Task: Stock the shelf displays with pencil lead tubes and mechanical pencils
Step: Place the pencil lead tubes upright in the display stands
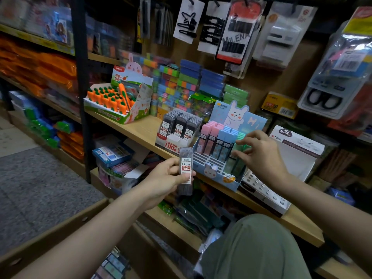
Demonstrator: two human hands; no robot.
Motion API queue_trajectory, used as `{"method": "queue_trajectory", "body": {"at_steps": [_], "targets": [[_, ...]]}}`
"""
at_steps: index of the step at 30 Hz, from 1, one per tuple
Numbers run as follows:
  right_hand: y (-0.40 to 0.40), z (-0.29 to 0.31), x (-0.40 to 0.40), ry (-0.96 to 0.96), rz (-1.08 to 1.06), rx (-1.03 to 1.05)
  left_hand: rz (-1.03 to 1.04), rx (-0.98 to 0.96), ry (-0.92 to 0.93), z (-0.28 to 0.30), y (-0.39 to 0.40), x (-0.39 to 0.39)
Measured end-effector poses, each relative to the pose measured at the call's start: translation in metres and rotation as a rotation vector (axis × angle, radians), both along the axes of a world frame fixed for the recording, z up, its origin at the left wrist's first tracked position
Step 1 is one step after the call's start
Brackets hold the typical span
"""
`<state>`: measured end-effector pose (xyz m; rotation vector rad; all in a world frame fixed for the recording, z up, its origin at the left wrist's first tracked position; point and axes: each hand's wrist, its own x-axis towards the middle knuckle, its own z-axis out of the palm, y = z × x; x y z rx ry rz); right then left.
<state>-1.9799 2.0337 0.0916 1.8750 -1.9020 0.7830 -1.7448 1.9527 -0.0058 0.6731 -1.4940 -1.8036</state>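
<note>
My left hand (167, 178) grips a small stack of grey 0.7 pencil lead tubes (185, 170), upright, in front of the shelf edge. Behind it stands a white display box (174, 141) holding rows of the same grey tubes. To its right is a blue bunny display (219, 174) with pink, blue and green lead tubes and several bare slots at its front. My right hand (259, 154) reaches into that display and pinches green tubes (238, 156) at its right side.
A carrot-themed display (112, 109) stands further left on the wooden shelf (141, 127). A white box with round holes (263, 193) lies right of the bunny display. Hair clips and scissors hang above. An open cardboard box edge (52, 236) and my knee (251, 248) are below.
</note>
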Motion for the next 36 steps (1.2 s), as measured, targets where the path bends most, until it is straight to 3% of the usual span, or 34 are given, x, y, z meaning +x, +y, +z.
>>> {"method": "queue_trajectory", "body": {"at_steps": [5, 10, 14, 22, 28, 36], "targets": [[-0.004, 0.009, 0.020, -0.077, 0.062, -0.078, 0.068, -0.082, 0.022, 0.001, -0.005, 0.003], [-0.038, 0.013, 0.076, -0.230, 0.245, 0.231, 0.142, -0.187, 0.029, 0.004, -0.014, 0.005], [-0.066, 0.014, 0.097, -0.243, 0.279, 0.247, 0.186, -0.261, -0.031, 0.007, -0.029, 0.011], [-0.120, 0.059, 0.080, -0.363, 0.169, -0.055, 0.615, -0.191, -0.273, 0.013, -0.090, 0.028], [-0.156, 0.046, 0.086, -0.292, 0.161, -0.135, 0.610, -0.413, -0.385, 0.008, -0.112, 0.011], [-0.179, 0.024, 0.100, -0.123, 0.243, -0.080, 0.618, -0.403, -0.303, 0.000, -0.119, 0.002]]}}
